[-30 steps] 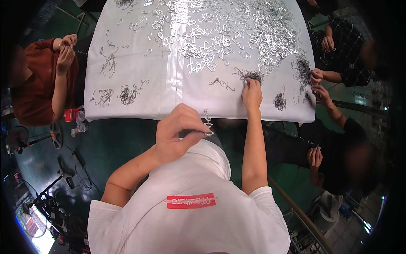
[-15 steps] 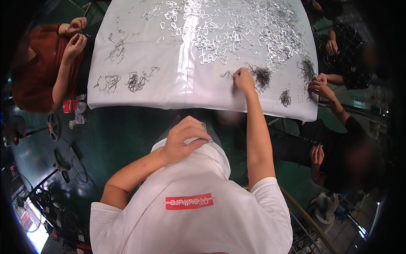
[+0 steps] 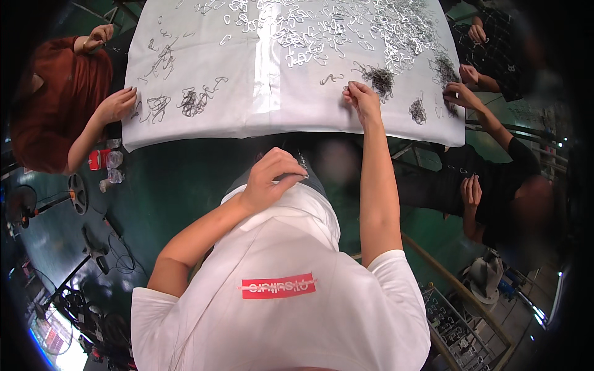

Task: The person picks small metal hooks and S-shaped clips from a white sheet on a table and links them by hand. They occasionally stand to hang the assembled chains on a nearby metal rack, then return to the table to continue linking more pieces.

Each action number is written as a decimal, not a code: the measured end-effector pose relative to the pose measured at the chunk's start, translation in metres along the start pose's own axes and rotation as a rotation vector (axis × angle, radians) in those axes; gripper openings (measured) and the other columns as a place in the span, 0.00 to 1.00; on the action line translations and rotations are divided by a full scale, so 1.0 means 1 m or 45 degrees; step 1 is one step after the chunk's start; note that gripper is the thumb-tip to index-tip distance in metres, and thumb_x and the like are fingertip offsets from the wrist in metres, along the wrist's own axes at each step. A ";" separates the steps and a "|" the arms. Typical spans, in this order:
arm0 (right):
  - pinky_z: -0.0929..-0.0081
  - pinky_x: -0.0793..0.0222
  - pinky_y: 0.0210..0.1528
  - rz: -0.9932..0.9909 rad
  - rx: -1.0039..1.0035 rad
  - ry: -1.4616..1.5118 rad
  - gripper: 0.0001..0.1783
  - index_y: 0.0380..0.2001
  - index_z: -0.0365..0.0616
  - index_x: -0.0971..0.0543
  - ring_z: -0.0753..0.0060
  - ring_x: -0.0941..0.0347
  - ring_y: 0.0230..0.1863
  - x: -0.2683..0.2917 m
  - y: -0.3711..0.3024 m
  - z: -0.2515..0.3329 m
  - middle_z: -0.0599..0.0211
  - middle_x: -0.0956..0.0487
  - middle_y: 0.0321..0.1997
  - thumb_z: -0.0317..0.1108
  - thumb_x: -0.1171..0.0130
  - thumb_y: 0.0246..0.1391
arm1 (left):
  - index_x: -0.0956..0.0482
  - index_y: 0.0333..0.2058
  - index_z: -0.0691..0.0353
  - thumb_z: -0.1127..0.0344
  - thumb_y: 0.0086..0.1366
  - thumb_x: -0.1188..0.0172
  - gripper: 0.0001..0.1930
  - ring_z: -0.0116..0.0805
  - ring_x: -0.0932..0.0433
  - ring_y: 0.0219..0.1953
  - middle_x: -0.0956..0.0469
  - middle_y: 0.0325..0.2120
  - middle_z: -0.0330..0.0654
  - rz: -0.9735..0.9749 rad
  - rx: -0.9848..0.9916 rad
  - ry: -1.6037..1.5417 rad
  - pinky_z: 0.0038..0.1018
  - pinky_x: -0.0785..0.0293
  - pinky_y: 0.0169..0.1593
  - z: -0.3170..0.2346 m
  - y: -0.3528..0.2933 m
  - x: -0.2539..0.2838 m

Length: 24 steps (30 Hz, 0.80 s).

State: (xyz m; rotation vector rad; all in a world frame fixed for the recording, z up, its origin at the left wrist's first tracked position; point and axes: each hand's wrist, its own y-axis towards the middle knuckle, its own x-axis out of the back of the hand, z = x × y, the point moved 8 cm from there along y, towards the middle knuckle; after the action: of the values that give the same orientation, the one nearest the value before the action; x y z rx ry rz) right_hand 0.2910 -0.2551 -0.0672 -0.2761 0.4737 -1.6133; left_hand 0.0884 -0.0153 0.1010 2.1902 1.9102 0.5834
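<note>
My left hand (image 3: 272, 178) is in front of my waist, thumb and fingers pinched on a small shiny metal piece (image 3: 305, 175), mostly hidden by the fingers. My right hand (image 3: 364, 102) reaches over the near part of the white-covered table (image 3: 297, 120). Its fingertips are closed together; whatever they may hold is too small to make out. Just beyond it lie a few loose dark wire hooks (image 3: 332, 79) and, to the right, a tangled heap of dark wire hooks (image 3: 378, 80). Farther back, many bright silver bent hooks (image 3: 303, 43) are spread out.
Smaller wire heaps lie at the right (image 3: 418, 111) and left (image 3: 195, 102). A co-worker in a rust-coloured shirt (image 3: 59, 99) sits at the left edge; other co-workers' hands (image 3: 461, 96) work along the right edge. A red box (image 3: 98, 159) and clear jars stand on the green floor.
My right hand has drawn back slightly from the loose wire hooks toward me. My left hand stays pinched near my waist. The left co-worker's one hand has lowered to the table edge.
</note>
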 end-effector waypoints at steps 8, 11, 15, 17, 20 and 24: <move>0.86 0.40 0.29 -0.119 -0.109 -0.129 0.08 0.35 0.43 0.22 0.83 0.33 0.26 -0.001 -0.063 0.009 0.76 0.25 0.31 0.34 0.38 0.54 | 0.20 0.31 0.62 0.80 0.50 0.36 0.09 0.37 0.26 0.34 0.23 0.29 0.41 0.030 -0.007 0.021 0.28 0.29 0.38 0.027 0.002 -0.014; 0.87 0.43 0.30 0.015 0.011 -0.204 0.09 0.34 0.43 0.21 0.87 0.37 0.27 -0.026 -0.129 0.023 0.80 0.27 0.27 0.36 0.38 0.53 | 0.20 0.31 0.63 0.79 0.50 0.35 0.09 0.37 0.26 0.33 0.23 0.29 0.40 0.020 -0.001 0.023 0.28 0.29 0.38 0.032 0.004 -0.014; 0.84 0.37 0.40 0.164 0.118 -0.104 0.04 0.32 0.40 0.22 0.83 0.32 0.35 -0.056 -0.211 0.025 0.77 0.28 0.34 0.28 0.39 0.54 | 0.21 0.31 0.63 0.79 0.50 0.35 0.09 0.37 0.26 0.32 0.22 0.29 0.40 0.019 -0.055 0.023 0.28 0.29 0.37 0.032 0.006 -0.015; 0.82 0.36 0.43 0.196 0.126 -0.065 0.04 0.32 0.39 0.21 0.82 0.31 0.38 -0.065 -0.227 0.023 0.74 0.29 0.38 0.27 0.39 0.53 | 0.21 0.31 0.63 0.79 0.49 0.35 0.09 0.37 0.26 0.32 0.22 0.29 0.39 0.020 -0.072 0.035 0.28 0.29 0.37 0.032 0.006 -0.016; 0.81 0.36 0.45 0.191 0.133 -0.072 0.03 0.31 0.38 0.22 0.81 0.32 0.40 -0.069 -0.237 0.020 0.73 0.30 0.41 0.25 0.40 0.53 | 0.21 0.31 0.62 0.79 0.49 0.35 0.09 0.36 0.26 0.32 0.22 0.29 0.39 0.027 -0.074 0.028 0.28 0.29 0.37 0.030 0.006 -0.018; 0.79 0.39 0.49 0.078 0.183 -0.180 0.01 0.31 0.39 0.22 0.80 0.33 0.43 -0.064 -0.237 0.017 0.73 0.30 0.41 0.23 0.42 0.54 | 0.19 0.30 0.60 0.75 0.49 0.34 0.07 0.36 0.25 0.33 0.21 0.28 0.37 -0.004 0.022 -0.005 0.30 0.29 0.39 0.037 0.010 -0.021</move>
State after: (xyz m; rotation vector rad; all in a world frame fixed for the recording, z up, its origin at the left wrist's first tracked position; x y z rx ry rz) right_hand 0.0953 -0.1839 0.0632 -0.2624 0.2545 -1.5480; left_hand 0.1102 -0.0328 0.0679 2.1965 1.9232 0.5640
